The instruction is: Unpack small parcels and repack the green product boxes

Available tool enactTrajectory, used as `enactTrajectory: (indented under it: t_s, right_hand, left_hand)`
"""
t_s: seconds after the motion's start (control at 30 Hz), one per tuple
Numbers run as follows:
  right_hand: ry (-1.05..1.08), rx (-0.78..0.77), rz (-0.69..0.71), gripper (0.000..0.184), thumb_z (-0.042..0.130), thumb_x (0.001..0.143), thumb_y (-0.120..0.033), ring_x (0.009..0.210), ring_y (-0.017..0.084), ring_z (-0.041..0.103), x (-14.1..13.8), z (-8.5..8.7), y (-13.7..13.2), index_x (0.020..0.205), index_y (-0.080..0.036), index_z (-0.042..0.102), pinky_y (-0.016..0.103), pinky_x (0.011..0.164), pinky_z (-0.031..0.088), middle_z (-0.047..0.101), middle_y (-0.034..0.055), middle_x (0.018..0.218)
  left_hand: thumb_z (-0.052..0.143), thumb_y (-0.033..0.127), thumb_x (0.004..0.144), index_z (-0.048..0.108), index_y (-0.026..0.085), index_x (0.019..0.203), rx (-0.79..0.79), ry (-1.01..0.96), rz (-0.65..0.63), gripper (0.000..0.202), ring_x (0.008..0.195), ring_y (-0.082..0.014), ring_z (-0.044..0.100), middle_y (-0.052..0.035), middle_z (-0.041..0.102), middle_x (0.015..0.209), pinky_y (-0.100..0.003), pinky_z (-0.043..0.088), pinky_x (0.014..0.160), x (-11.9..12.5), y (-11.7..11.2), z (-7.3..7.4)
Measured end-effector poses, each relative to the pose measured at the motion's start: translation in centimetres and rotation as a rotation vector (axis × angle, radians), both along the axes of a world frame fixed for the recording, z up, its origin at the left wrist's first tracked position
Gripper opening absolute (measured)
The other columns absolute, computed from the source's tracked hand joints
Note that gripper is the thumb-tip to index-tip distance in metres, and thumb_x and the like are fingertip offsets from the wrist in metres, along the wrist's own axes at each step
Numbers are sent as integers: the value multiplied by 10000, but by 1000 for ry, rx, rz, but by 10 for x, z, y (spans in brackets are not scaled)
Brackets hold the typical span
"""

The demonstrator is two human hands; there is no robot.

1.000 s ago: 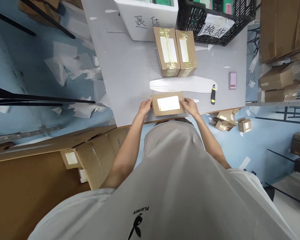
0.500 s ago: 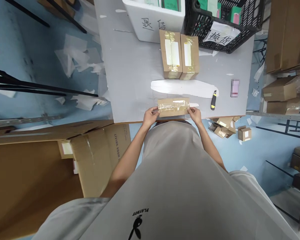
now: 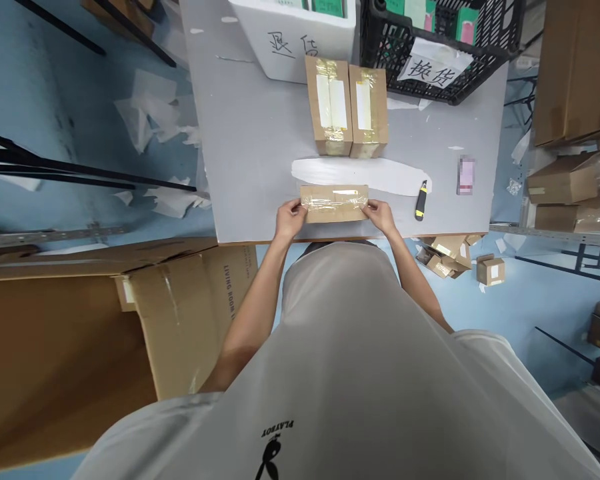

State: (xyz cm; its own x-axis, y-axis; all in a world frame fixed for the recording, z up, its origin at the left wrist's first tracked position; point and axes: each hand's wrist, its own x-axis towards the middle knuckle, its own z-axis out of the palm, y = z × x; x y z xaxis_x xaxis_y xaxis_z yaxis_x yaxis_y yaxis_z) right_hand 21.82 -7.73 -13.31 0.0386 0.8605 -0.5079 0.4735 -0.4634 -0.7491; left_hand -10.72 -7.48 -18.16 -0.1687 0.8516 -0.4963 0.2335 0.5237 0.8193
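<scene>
A small cardboard box [image 3: 334, 208], sealed with clear tape, is held by its two ends near the front edge of the table [image 3: 250, 167]. My left hand [image 3: 291, 217] pinches its left end, and my right hand [image 3: 380, 215] grips the right end. Just beyond the box lies a long white strip [image 3: 355, 175]. A black and yellow utility knife [image 3: 421, 201] rests at the strip's right end. Farther back, two taped cardboard boxes with white labels stand side by side, a left box [image 3: 335, 137] and a right box [image 3: 375, 137].
A white bin [image 3: 305, 57] and a black plastic crate [image 3: 405, 80] holding green packs stand at the back. A blurred pink item [image 3: 465, 175] lies on the right. A large open carton [image 3: 180, 320] is at my left; discarded boxes [image 3: 445, 257] lie on the floor at right.
The small box has tipped slightly, showing more of its long side, with both hands still at its ends. The whole view has shifted a little, so the table things appear farther left.
</scene>
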Motion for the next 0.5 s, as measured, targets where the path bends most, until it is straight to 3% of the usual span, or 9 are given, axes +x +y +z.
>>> enactTrajectory:
  t_s: [0.17,0.37,0.5]
  right_hand:
    - [66,95,-29,448,806,975,-459,1500,343,773,15,-1,-22,1307,-181,919,451,1217,671,834,147,1588]
    - [-34,-93,44,334,740,913,-297,1407,335,811,16,-14,-63,1155,-196,946,474,1235,650,899,119,1448]
    - [-80,-144,60,459,637,891,-193,1313,298,851,17,-25,-79,1235,-220,940,474,1249,646,922,62,1406]
  left_hand:
    - [840,152,830,852,149,1215,-10,-60,7,385,1267,-321,836,-150,878,1304,-476,669,1202,-1,-11,7]
    - [744,108,715,837,187,1005,-188,-39,12,314,1114,-360,862,-94,870,962,-519,703,1102,2,-50,-4]
    - [723,152,733,845,195,965,-231,9,9,266,1089,-352,860,-99,880,966,-520,679,1137,2,-68,-11]
